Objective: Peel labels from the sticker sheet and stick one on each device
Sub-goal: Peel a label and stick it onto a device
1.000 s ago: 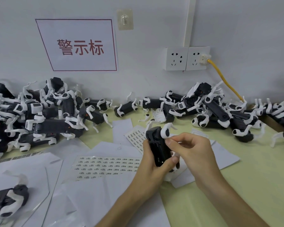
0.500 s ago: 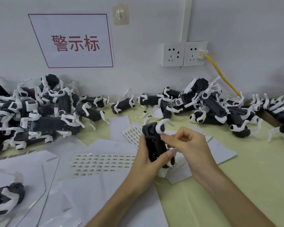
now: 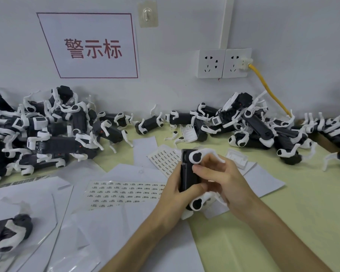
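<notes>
- One device (image 3: 187, 173) is in hand, held above the middle of the table (image 3: 283, 222) and nearer the front edge than the back edge.
- Long axis: runs from front edge toward back edge, far end tipped up. One white leg joint shows at each end.
- Left hand (image 3: 175, 199): wraps the black body from the left, thumb across its face.
- Right hand (image 3: 224, 183): comes in from the right, fingers curled, index tip pressed on the body. Whether a label lies under it, cannot tell.
- Key relation: the sticker sheet (image 3: 124, 193) lies flat, just left of the left hand. That hand is nearer but carries the device. Judgement: the right hand would have to cross over for the next label.
- Counts: two printed sheets, the second sheet (image 3: 163, 158) partly behind the hands. One lone device (image 3: 10, 234) sits at the front left corner.
- Two heaps along the back edge, left heap (image 3: 47, 134) and right heap (image 3: 253, 126), are too tangled to count.
</notes>
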### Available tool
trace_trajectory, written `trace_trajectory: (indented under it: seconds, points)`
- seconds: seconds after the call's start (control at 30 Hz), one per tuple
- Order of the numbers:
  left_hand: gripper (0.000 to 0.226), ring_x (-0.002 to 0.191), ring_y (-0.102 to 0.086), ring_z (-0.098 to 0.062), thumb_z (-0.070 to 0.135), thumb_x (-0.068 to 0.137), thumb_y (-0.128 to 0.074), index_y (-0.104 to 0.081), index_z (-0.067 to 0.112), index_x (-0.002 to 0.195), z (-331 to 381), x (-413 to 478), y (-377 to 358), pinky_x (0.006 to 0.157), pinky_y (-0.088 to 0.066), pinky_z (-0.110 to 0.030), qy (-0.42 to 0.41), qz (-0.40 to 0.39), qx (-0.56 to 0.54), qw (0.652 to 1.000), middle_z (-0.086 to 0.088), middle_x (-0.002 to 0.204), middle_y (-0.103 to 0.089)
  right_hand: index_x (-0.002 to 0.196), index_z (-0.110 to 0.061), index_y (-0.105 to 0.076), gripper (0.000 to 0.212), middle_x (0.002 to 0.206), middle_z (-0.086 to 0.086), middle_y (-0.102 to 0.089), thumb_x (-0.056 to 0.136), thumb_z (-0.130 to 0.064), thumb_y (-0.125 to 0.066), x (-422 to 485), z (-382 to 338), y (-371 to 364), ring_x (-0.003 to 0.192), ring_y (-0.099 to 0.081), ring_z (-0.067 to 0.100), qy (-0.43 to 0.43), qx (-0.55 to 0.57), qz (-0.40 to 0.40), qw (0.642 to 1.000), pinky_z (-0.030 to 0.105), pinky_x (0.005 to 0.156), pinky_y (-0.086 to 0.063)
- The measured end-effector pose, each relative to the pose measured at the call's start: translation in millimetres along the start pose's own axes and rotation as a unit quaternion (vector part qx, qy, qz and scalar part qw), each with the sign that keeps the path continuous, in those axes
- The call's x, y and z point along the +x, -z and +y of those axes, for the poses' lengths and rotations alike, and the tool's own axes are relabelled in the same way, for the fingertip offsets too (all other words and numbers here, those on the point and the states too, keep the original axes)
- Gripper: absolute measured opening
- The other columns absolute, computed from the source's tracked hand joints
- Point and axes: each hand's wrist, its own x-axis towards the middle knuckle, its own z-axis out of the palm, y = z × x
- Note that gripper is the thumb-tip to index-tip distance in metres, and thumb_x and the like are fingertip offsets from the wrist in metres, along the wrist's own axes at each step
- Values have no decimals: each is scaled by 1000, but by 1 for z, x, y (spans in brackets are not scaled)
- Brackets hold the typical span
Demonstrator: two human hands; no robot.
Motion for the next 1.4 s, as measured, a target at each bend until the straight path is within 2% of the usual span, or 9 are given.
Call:
trace_trajectory:
  seconds: [0.1,0.3,0.5,0.77,0.9,1.03,1.2,1.33,1.4]
  points:
    - [31,86,-64,-14,19,78,-68,-65,21,109,2,-1,-1,75,-53,-24,-1,-11,13,1000,1,90,-67,74,-13,-64,16,74,10,-62,72,-19,-79,1,3,0,70,-63,23,16,13,-11,1000,28,57,-53]
    - [33,88,-65,-12,27,90,-60,-61,8,117,6,-2,-2,77,-53,-23,0,-8,-4,1000,4,90,-68,72,-14,-63,24,65,9,-54,69,-32,-79,3,8,-1,53,-54,22,30,-11,-18,999,31,48,-42]
    - [42,72,-64,-35,39,96,-53,-54,-3,103,6,1,-1,65,-56,-39,49,-25,-77,995,-22,83,-59,73,-16,-63,23,54,18,-54,76,-36,-72,4,8,2,39,-49,23,31,-39,-35,998,26,39,-39]
    - [54,88,-64,-55,51,89,-59,-61,-2,98,2,6,0,86,-51,-74,88,14,-40,995,-24,86,-62,71,-15,-62,20,56,14,-52,84,-29,-66,3,10,-1,48,-49,22,47,-65,-4,997,28,47,-39]
    - [44,87,-65,-45,42,96,-51,-59,-2,94,5,6,0,87,-51,-70,77,14,-7,997,-24,87,-61,66,-15,-60,24,53,7,-53,83,-31,-67,2,9,-3,49,-48,23,58,-91,5,994,24,47,-38]
    - [35,81,-63,-31,37,95,-47,-58,4,91,5,5,-1,77,-55,-51,77,10,-17,997,-16,82,-62,67,-12,-59,28,48,7,-53,94,-17,-67,5,10,-2,43,-46,19,54,-107,29,992,22,44,-38]
    - [38,82,-68,-44,40,93,-50,-58,3,90,5,5,1,74,-58,-55,104,3,-46,994,-35,91,-59,72,-9,-57,25,49,5,-54,95,-5,-64,5,11,0,40,-46,10,65,-124,28,990,17,43,-40]
    - [38,73,-69,-38,48,73,-58,-71,12,77,10,4,1,66,-62,-46,134,-33,-87,987,-25,85,-67,69,-13,-54,31,54,3,-55,95,3,-62,4,10,1,50,-51,9,66,-128,-1,990,18,52,-45]
    - [48,79,-69,-41,49,76,-61,-70,4,93,9,4,2,70,-60,-49,140,-24,-115,983,-30,93,-66,65,-17,-55,35,56,1,-55,94,2,-64,4,9,1,52,-52,9,68,-135,-18,988,18,54,-45]
